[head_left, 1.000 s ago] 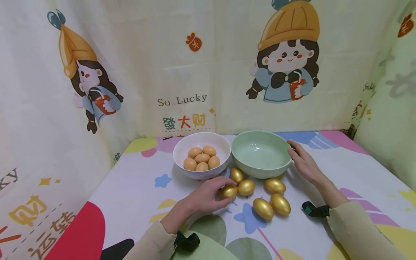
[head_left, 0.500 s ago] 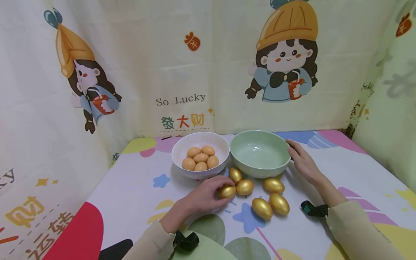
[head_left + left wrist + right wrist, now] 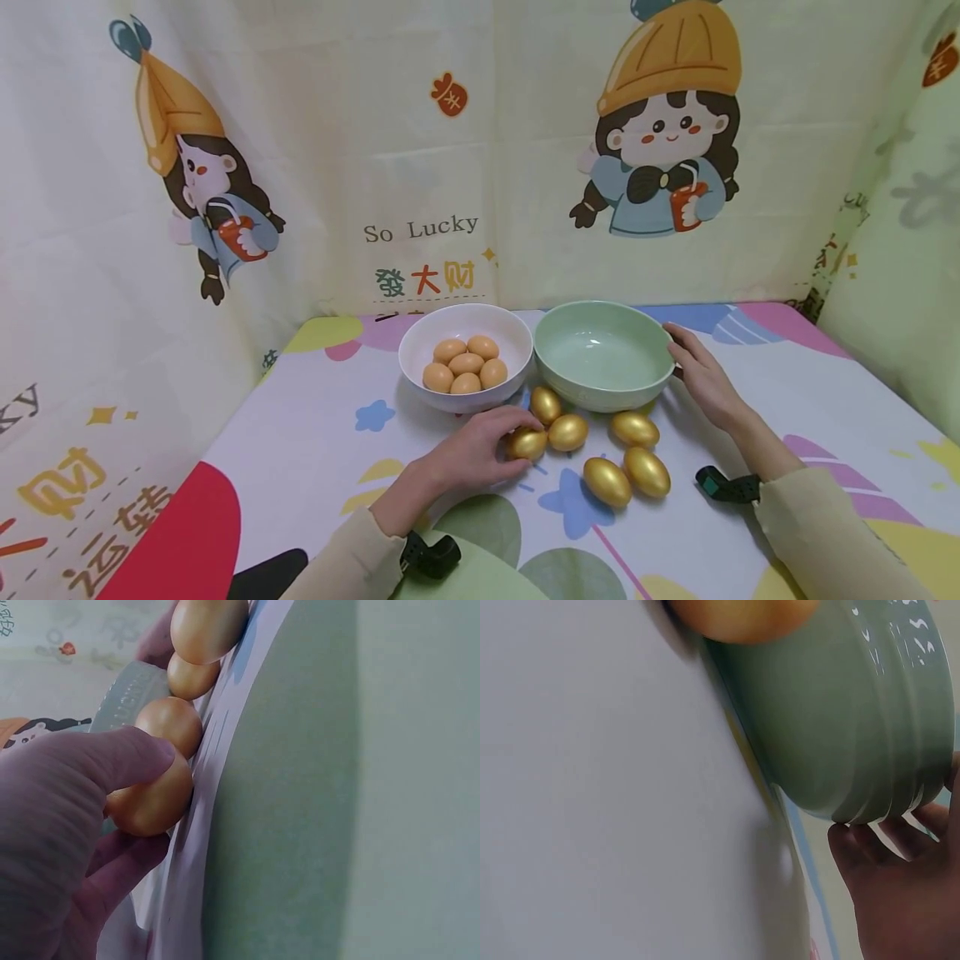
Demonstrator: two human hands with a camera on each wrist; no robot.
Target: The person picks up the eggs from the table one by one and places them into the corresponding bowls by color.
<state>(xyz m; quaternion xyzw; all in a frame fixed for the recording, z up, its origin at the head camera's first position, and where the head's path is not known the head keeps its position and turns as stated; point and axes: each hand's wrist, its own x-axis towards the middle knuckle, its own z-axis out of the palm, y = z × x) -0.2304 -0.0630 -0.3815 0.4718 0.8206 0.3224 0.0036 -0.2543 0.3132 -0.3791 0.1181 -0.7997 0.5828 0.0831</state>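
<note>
My left hand (image 3: pixel 480 450) holds a golden egg (image 3: pixel 527 444) on the table, thumb on one side and fingers on the other, as the left wrist view shows. Several more golden eggs (image 3: pixel 606 482) lie to its right, in front of the bowls. At the right side of a pale green bowl (image 3: pixel 603 398), my right hand (image 3: pixel 705 379) grips the wall near the rim. In the right wrist view its fingers (image 3: pixel 870 844) touch the bowl's outside; the thumb is mostly cut off. No eggs show inside the green bowl.
Left of the green bowl and close against it stands a white bowl (image 3: pixel 411 379) with several brown eggs (image 3: pixel 466 364) in it. A patterned cloth (image 3: pixel 300 450) covers the table. Printed curtains (image 3: pixel 525 167) hang behind and at both sides.
Both hands, the eggs and the bowls stay nearly where they were. The head view shifts slightly, and my right fingers move a touch on the green bowl's rim.
</note>
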